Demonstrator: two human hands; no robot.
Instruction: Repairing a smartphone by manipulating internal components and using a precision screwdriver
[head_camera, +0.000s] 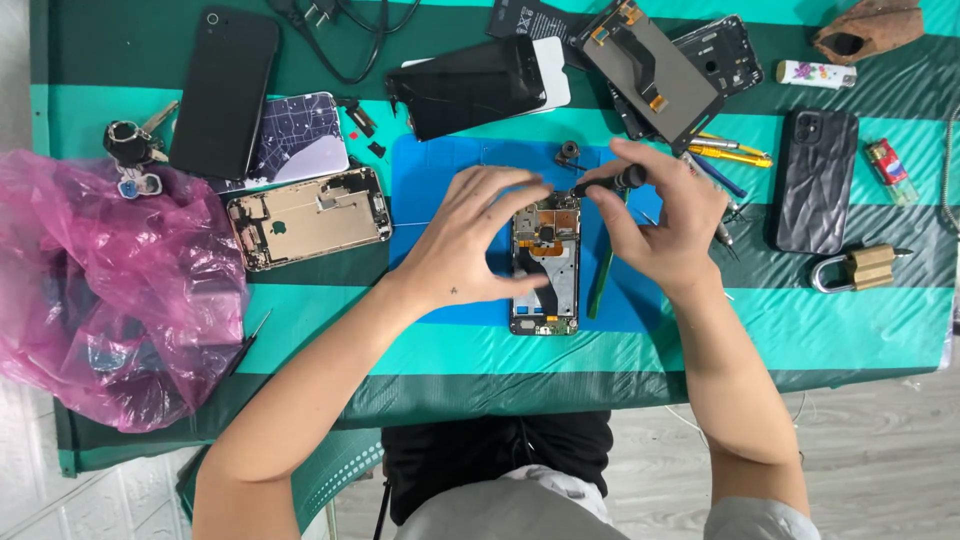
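Worktop (850, 330) draped in green striped cloth, crowded. Crumpled pink plastic bag (110, 290) at left; gold phone housing (310, 217) beside it; black ribbed case (812, 180) and brass padlock (860, 268) at right. Opened phone (546, 268), circuitry exposed, lay on blue mat (425, 180) at centre. Left hand (470, 240) curled over its left edge, fingertips steadying top. Right hand (655, 215) gripped black screwdriver (608, 183) just above phone's far end.

Black detached screens (470, 85) top centre
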